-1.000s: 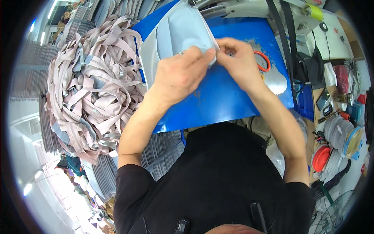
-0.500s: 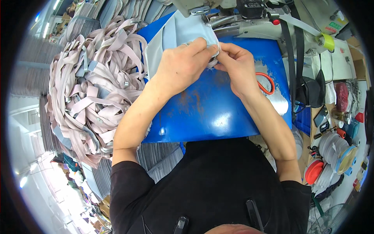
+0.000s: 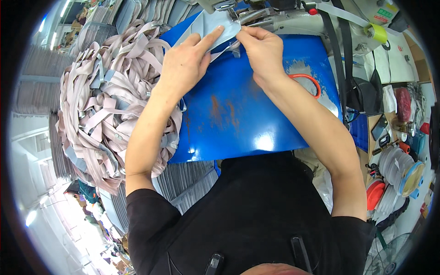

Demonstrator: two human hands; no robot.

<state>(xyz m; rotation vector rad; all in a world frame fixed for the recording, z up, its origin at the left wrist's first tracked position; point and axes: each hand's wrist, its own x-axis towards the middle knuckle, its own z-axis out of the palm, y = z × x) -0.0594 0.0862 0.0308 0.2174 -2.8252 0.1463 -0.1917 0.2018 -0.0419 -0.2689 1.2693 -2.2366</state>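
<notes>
A light grey-blue fabric piece (image 3: 216,22) lies at the far edge of the blue work surface (image 3: 220,142), its far end at the sewing machine (image 3: 295,23). On its near left part rests my left hand (image 3: 183,64), open, index finger stretched along the cloth. My right hand (image 3: 263,48) pinches the right edge of the fabric piece between thumb and fingers, close to the machine's metal parts. A thin strip hangs from the piece between my hands. The fabric under my left palm is hidden.
A big heap of pale pink and grey straps (image 3: 110,110) crowds the left side. An orange-red loop handle (image 3: 316,85) lies beside my right forearm. Black straps (image 3: 350,55) hang at right. Stacked grey panels (image 3: 183,183) sit below the surface's near edge.
Both hands have moved away from me with the fabric piece, toward the machine. They have parted: the left now lies on the cloth, while the right still pinches its edge.
</notes>
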